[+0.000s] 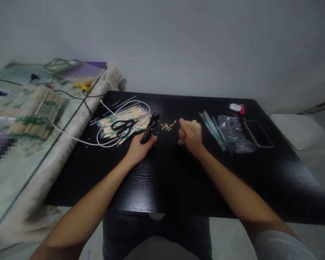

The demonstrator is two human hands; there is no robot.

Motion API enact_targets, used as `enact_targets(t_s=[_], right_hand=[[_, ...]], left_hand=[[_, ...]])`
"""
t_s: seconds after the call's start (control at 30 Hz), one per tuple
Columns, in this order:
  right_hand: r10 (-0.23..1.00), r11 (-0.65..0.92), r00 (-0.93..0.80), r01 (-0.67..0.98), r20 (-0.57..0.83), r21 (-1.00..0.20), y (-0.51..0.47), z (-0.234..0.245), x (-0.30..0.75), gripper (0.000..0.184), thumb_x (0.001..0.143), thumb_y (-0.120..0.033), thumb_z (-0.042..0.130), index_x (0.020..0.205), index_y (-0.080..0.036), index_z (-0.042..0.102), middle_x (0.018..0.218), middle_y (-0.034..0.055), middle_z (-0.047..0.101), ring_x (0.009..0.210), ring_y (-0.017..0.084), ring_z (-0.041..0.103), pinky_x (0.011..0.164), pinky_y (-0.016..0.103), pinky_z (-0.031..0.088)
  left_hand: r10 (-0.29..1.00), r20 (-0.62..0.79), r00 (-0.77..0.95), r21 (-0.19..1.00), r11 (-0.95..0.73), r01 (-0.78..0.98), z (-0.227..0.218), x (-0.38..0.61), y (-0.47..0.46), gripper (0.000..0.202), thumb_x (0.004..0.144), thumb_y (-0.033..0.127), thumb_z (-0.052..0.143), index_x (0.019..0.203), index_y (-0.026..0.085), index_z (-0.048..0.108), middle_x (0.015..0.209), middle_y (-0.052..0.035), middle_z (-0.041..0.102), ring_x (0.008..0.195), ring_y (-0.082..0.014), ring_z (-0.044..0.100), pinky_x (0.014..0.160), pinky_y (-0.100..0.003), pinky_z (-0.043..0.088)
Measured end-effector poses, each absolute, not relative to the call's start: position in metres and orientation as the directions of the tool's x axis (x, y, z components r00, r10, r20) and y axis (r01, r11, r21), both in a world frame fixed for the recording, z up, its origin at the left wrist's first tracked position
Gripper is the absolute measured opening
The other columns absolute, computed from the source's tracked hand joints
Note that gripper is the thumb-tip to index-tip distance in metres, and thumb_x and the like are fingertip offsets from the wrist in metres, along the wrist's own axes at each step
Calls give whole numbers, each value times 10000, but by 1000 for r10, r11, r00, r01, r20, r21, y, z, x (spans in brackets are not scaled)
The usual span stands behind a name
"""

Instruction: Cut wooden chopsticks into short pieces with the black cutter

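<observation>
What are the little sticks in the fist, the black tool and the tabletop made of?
The sticks in the right hand: pale tan, matte, cut ends showing, so probably bamboo or wood. The black tool in the left hand: dull black grips, likely plastic or rubber over metal; too dark to tell. The tabletop: black with fine grain lines, seemingly wood or wood-look veneer.

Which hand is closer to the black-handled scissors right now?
Left. The left hand, gripping a black cutter, is just right of the scissors on the chopstick pile. The right hand, fisted round a bundle of sticks, is farther right, past the scattered offcuts.
</observation>
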State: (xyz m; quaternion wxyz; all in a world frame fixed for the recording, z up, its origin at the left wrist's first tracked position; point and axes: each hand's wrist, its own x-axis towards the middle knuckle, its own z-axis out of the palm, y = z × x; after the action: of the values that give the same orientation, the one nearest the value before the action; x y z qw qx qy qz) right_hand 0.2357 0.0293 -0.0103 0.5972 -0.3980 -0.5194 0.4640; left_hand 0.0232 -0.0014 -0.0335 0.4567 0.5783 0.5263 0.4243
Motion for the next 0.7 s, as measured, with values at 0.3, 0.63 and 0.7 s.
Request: enact_targets(t_s=[0.3,0.63,0.7], right_hand=[[972,233,8,-60,233,-971,28,-2,236,624,805,-574,799,490,-226,387,426,-72,374,381,59,311,376,229,253],[972,235,11,-106,236,-966,29,7,241,577,808,-529,815,533,-226,409,442,-79,390,397,57,301,390,229,238],[969,246,3,-104,247,-964,27,11,241,581,815,-522,813,522,-221,411,452,-75,384,410,59,303,401,234,234]], left_hand=[[993,44,110,951,-76,300,-33,23,-3,335,907,506,649,819,184,630,612,42,545,546,-110,466,553,-251,365],[992,37,118,949,-72,308,-31,23,-3,329,916,495,644,804,186,621,607,40,546,557,-112,470,561,-250,366],[992,30,119,949,-66,309,-31,23,-3,333,918,495,641,797,185,618,614,38,552,560,-113,473,562,-250,367]])
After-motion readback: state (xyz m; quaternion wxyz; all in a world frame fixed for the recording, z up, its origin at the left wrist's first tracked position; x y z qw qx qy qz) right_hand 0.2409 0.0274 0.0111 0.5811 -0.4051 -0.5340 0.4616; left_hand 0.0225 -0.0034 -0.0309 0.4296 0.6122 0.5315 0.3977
